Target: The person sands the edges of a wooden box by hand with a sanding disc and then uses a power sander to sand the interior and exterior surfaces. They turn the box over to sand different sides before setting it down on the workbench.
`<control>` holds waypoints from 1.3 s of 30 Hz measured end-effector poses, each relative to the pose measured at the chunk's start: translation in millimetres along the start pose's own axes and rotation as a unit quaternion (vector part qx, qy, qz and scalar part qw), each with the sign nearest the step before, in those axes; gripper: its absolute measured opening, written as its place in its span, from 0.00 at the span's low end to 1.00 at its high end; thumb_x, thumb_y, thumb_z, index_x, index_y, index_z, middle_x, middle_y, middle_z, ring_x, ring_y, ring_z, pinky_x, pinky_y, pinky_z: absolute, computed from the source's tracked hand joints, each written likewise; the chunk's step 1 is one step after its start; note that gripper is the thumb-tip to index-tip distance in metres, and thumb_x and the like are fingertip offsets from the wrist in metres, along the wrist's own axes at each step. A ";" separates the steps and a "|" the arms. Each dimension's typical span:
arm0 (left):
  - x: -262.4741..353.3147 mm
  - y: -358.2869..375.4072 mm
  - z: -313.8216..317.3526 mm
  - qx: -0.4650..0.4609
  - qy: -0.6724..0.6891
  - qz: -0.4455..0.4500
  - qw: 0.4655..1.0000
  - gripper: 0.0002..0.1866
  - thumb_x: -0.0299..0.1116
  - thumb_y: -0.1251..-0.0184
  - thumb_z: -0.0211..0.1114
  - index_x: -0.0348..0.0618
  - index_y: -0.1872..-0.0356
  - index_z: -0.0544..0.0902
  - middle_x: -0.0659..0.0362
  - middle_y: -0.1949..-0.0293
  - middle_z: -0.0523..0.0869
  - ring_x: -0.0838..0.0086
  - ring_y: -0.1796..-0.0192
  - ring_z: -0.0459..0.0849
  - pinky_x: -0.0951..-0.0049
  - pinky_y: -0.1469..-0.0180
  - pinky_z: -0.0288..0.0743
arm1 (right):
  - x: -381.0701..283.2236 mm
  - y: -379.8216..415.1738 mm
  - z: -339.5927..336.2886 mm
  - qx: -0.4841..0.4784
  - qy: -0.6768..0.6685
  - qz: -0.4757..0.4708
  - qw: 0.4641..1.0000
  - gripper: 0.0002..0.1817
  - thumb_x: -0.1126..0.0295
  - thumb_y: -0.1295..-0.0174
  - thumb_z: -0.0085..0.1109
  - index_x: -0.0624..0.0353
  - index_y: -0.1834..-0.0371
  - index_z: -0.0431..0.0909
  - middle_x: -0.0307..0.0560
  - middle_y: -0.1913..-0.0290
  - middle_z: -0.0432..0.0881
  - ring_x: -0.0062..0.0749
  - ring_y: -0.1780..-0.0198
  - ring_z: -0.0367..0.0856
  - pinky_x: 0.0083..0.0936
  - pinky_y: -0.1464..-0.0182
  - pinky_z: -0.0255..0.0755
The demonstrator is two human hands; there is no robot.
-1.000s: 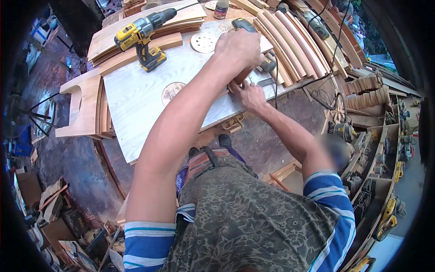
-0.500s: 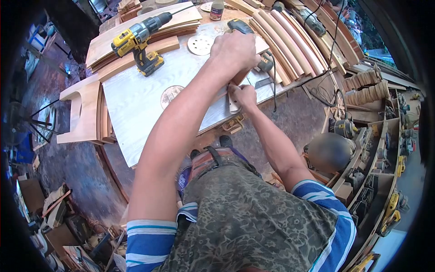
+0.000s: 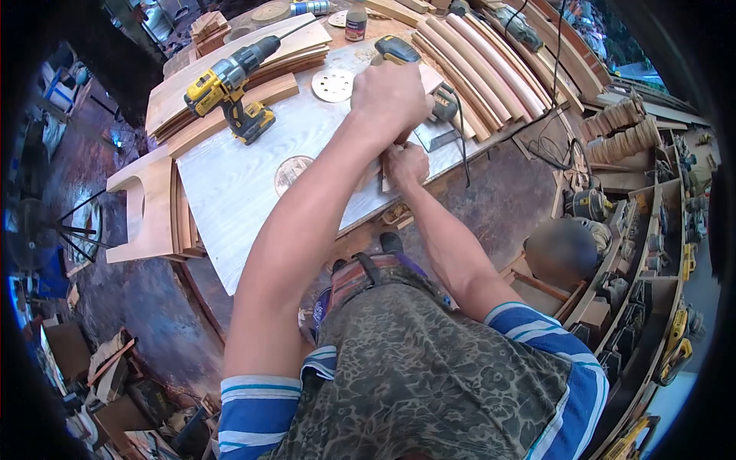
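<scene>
My left hand point(image 3: 392, 96) is closed in a fist over the worktable point(image 3: 222, 207), its knuckles up and its fingers mostly hidden. Just below it, my right hand point(image 3: 406, 165) is closed too, nearly touching it. A bit of a brown piece point(image 3: 404, 136) shows between the two hands; I cannot make out what it is. Under my right hand a pale strip point(image 3: 386, 184) peeks out at the table's front edge. Beyond my left hand lies a yellow and black power tool point(image 3: 396, 50), partly covered. A metal square point(image 3: 437, 139) lies right of my hands.
A yellow cordless drill point(image 3: 230, 92) with a long bit stands at the left. Round sanding discs point(image 3: 332, 86) lie on the table. Curved wooden strips point(image 3: 475, 69) are stacked at the right, near a hanging cord point(image 3: 464, 153). Tool shelves point(image 3: 652, 253) line the right side.
Both hands stay together, and my right hand has come up closer under the left. The pale strip and brown piece show less. The whole view has shifted slightly.
</scene>
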State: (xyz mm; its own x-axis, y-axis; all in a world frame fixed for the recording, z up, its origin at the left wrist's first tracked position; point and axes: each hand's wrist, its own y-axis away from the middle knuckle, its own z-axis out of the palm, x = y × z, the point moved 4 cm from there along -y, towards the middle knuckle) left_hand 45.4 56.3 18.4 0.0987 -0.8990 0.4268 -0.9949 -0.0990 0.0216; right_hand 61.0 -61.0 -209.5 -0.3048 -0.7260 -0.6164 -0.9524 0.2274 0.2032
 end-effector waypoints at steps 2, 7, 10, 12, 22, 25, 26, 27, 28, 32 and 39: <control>-0.2 0.3 5.0 -0.006 -0.005 0.000 1.000 0.26 0.52 0.37 0.69 0.46 0.44 0.89 0.44 0.50 0.93 0.47 0.44 0.91 0.50 0.39 0.83 | 0.1 -0.3 -2.3 -0.010 -0.002 -0.021 1.000 0.22 0.50 0.38 0.68 0.52 0.49 0.93 0.59 0.52 0.93 0.59 0.46 0.90 0.49 0.41 0.81; 0.6 -0.3 3.0 0.002 -0.016 0.002 1.000 0.25 0.51 0.37 0.68 0.48 0.44 0.89 0.44 0.51 0.93 0.48 0.45 0.92 0.49 0.40 0.84 | 6.0 3.4 1.9 -0.020 0.000 -0.018 1.000 0.22 0.50 0.37 0.68 0.52 0.48 0.93 0.61 0.53 0.92 0.61 0.47 0.90 0.51 0.42 0.80; -0.9 0.5 2.3 0.016 -0.018 0.006 1.000 0.25 0.51 0.37 0.68 0.48 0.44 0.89 0.44 0.52 0.93 0.48 0.46 0.92 0.50 0.40 0.84 | -0.5 2.1 7.9 0.010 0.005 -0.025 1.000 0.21 0.50 0.36 0.67 0.52 0.50 0.92 0.62 0.53 0.92 0.62 0.47 0.90 0.51 0.42 0.80; 0.3 4.0 2.7 0.016 -0.015 0.003 1.000 0.23 0.48 0.37 0.69 0.44 0.48 0.91 0.43 0.52 0.93 0.48 0.47 0.93 0.51 0.42 0.85 | 4.0 6.2 11.6 0.024 0.020 -0.024 0.999 0.21 0.49 0.35 0.66 0.52 0.51 0.92 0.63 0.54 0.92 0.62 0.48 0.90 0.52 0.43 0.80; 1.7 1.4 4.9 0.014 -0.027 -0.008 1.000 0.24 0.50 0.38 0.68 0.51 0.43 0.89 0.45 0.52 0.94 0.48 0.46 0.92 0.48 0.42 0.84 | 4.8 5.4 9.1 0.019 -0.017 -0.035 0.999 0.21 0.50 0.36 0.62 0.54 0.53 0.92 0.65 0.56 0.91 0.65 0.49 0.89 0.55 0.41 0.79; 1.4 -0.7 4.8 0.011 -0.030 -0.005 0.999 0.25 0.50 0.38 0.68 0.52 0.43 0.89 0.44 0.52 0.93 0.48 0.46 0.92 0.48 0.41 0.84 | 1.6 3.7 4.9 0.001 0.002 -0.034 0.999 0.21 0.51 0.36 0.62 0.54 0.52 0.92 0.65 0.56 0.91 0.65 0.48 0.89 0.54 0.41 0.79; 1.7 -3.0 4.4 0.012 -0.031 -0.002 0.999 0.25 0.50 0.38 0.68 0.52 0.43 0.89 0.44 0.52 0.93 0.48 0.46 0.92 0.48 0.41 0.84 | 0.1 0.8 7.2 0.006 -0.011 -0.021 1.000 0.21 0.51 0.36 0.63 0.54 0.52 0.92 0.65 0.55 0.91 0.65 0.47 0.89 0.54 0.41 0.79; 1.4 -2.3 4.3 0.018 -0.037 -0.002 0.999 0.25 0.50 0.38 0.68 0.52 0.42 0.89 0.44 0.52 0.93 0.48 0.46 0.92 0.48 0.41 0.84 | 1.0 1.3 8.4 0.008 -0.021 -0.006 1.000 0.21 0.51 0.36 0.63 0.55 0.52 0.92 0.66 0.55 0.91 0.65 0.47 0.89 0.53 0.41 0.79; 0.7 -0.9 5.6 0.022 -0.042 -0.004 0.999 0.25 0.51 0.38 0.68 0.52 0.42 0.89 0.44 0.52 0.93 0.48 0.46 0.92 0.48 0.41 0.84 | 2.8 1.1 9.1 0.006 -0.019 -0.003 1.000 0.21 0.51 0.36 0.63 0.55 0.52 0.92 0.66 0.55 0.91 0.65 0.47 0.89 0.53 0.41 0.79; 0.0 -0.1 4.1 0.028 -0.035 -0.006 0.999 0.26 0.51 0.38 0.68 0.52 0.41 0.89 0.43 0.52 0.93 0.48 0.46 0.92 0.49 0.41 0.84 | 8.3 7.2 9.8 0.014 -0.007 -0.029 0.999 0.21 0.49 0.35 0.65 0.54 0.52 0.92 0.65 0.54 0.91 0.64 0.48 0.89 0.54 0.42 0.80; -0.2 1.2 8.2 0.024 -0.046 -0.001 0.999 0.28 0.53 0.38 0.68 0.55 0.38 0.88 0.44 0.52 0.94 0.48 0.46 0.92 0.50 0.40 0.84 | 10.2 6.0 7.4 0.010 -0.021 -0.028 0.999 0.21 0.50 0.35 0.65 0.54 0.50 0.92 0.66 0.53 0.91 0.65 0.47 0.89 0.55 0.41 0.79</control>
State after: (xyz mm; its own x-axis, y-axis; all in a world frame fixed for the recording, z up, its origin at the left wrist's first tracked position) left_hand 44.4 52.8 10.9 0.1036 -0.9339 0.3422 -0.9928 -0.1181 -0.0219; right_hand 52.1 -62.3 -220.2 -0.2508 -0.7108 -0.6571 -0.9678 0.2006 0.1523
